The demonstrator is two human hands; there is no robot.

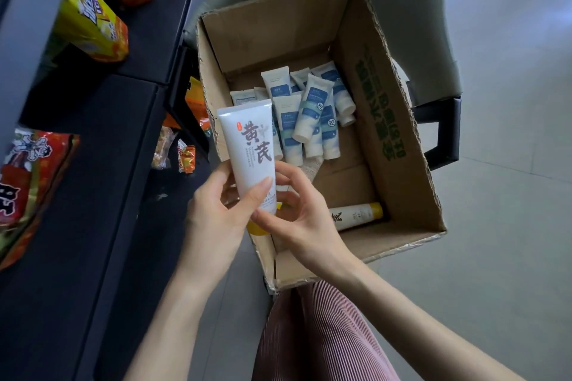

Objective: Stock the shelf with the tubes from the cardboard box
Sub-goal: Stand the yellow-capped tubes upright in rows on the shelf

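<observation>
White tube (250,145) at frame centre over the cardboard box's (387,120) left rim, long axis near vertical, crimped end up, yellow cap (256,229) down, left hand (213,210) and right hand (298,215) both gripping its lower half, shelf (93,182) at left.

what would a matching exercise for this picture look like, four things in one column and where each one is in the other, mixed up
Column one:
1. lettered white tube
2. blue-and-white tubes
3. lone yellow-capped tube
4. snack bags

Column two:
a. piled at the far end of the cardboard box floor
b. on the dark shelf to the left
c. held by the left hand and the right hand
d. lying on its side near the box's near right corner

Pairs: 1-c, 2-a, 3-d, 4-b
</observation>
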